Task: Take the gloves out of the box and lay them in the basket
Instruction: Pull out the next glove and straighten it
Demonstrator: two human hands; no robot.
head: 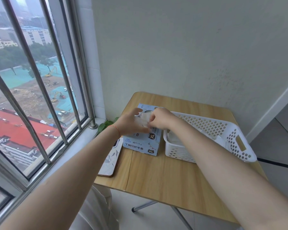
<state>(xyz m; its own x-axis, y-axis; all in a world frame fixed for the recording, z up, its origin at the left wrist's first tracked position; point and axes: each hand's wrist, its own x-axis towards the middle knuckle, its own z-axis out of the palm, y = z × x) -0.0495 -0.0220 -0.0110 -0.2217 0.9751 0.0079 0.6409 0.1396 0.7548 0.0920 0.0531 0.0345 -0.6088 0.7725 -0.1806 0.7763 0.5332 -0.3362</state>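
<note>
A pale blue glove box (142,144) marked XL lies on the wooden table (165,176). Over its top opening, both hands meet on a translucent white glove (143,120). My left hand (131,124) is spread beside the glove, with its thumb low along the box top and fingers straight. My right hand (161,119) pinches the glove with curled fingers. To the right of the box stands a white perforated basket (239,143) with white gloves (175,138) lying inside; my right forearm crosses over it.
A patterned flat case or tablet (111,161) lies at the table's left edge against the window sill. A small green plant (105,126) sits behind the box by the barred window. The wall stands close behind the table.
</note>
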